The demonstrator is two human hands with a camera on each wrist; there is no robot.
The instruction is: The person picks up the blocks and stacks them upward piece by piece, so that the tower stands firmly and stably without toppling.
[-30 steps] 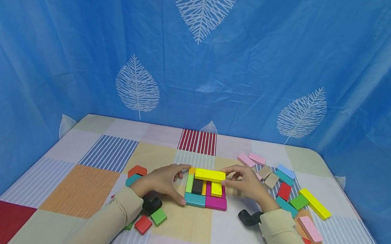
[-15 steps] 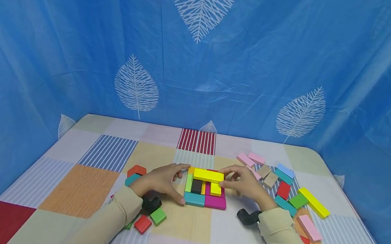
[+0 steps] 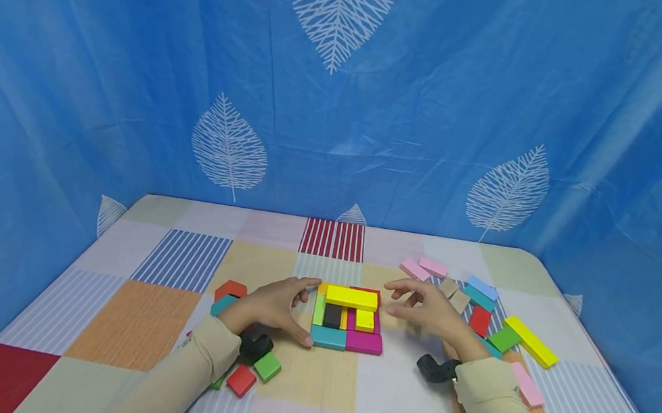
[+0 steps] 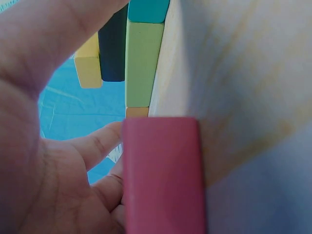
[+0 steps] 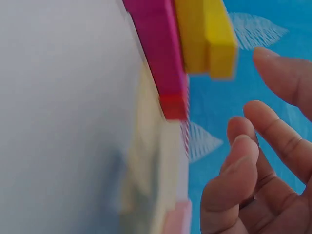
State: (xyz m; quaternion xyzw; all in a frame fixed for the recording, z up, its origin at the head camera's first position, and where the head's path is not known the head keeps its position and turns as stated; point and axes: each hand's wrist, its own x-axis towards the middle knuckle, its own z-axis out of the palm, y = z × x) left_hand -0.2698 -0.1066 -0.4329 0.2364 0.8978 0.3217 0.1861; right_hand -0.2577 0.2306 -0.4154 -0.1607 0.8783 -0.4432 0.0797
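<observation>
A flat rectangle of coloured blocks lies mid-table, with a teal block (image 3: 328,338) and a magenta block (image 3: 364,343) along its near side. Across its far part a long yellow block (image 3: 352,297) lies on top; a short yellow block (image 3: 364,320) and a black block (image 3: 333,316) sit nearer. My left hand (image 3: 272,305) curves along the left side, thumb by the teal block and index finger by the far corner, beside the light green block (image 4: 142,63). To the right, apart from the blocks, my right hand (image 3: 426,309) holds nothing, its fingers loosely bent in the right wrist view.
Loose blocks lie right of the right hand, among them pink (image 3: 434,267), red (image 3: 480,321), green (image 3: 504,339) and long yellow (image 3: 531,342) ones. Around the left wrist are a red block (image 3: 241,380), a green block (image 3: 268,367) and an orange-red block (image 3: 231,289).
My right hand has let go of the long yellow block and moved away to the right. That block stays on top of the others. The left hand has kept its place.
</observation>
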